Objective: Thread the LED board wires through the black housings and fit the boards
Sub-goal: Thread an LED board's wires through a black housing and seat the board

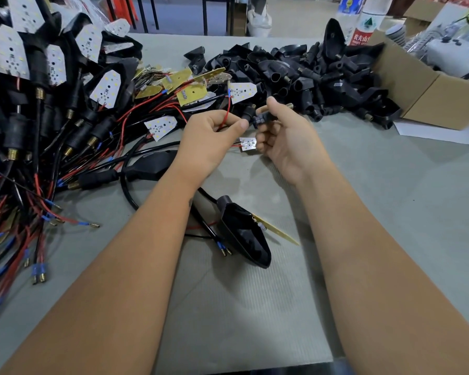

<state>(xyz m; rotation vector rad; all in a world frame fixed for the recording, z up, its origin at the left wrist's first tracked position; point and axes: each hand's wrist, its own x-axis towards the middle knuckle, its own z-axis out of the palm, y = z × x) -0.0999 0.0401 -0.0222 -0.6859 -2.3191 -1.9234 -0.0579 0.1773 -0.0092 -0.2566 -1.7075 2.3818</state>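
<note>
Nearest on the grey desk (255, 307), between the two forearms, a black housing (245, 235) lies on its side with its open face up. A yellow-backed LED board (278, 233) protrudes from its right side. Black sheathed wires (209, 231) with blue-sleeved terminals run from its left end.

Farther in, at centre, both hands are raised above the desk. The left hand (209, 142) has its grip pressed together, thumb and forefinger pinching a red wire (227, 115) close to the stem of a small black housing (257, 119). The right hand (284, 139) has its grip curled round that housing, thumb on top, with a brass threaded end (289, 105) projecting at the right. A small white LED board (248, 144) hangs just below, between the two hands, on red and black leads.

To the left, a large heap of finished assemblies (46, 109) covers the desk: black housings with white LED boards fitted, brass springs, and red and black wires. Loose LED boards (190, 89), white and yellow-backed, lie just beyond the hands.

At far right, a pile of empty black housings (309, 77) lies against an open cardboard box (428, 87). Plastic bottles (363, 20) stand behind the pile.
</note>
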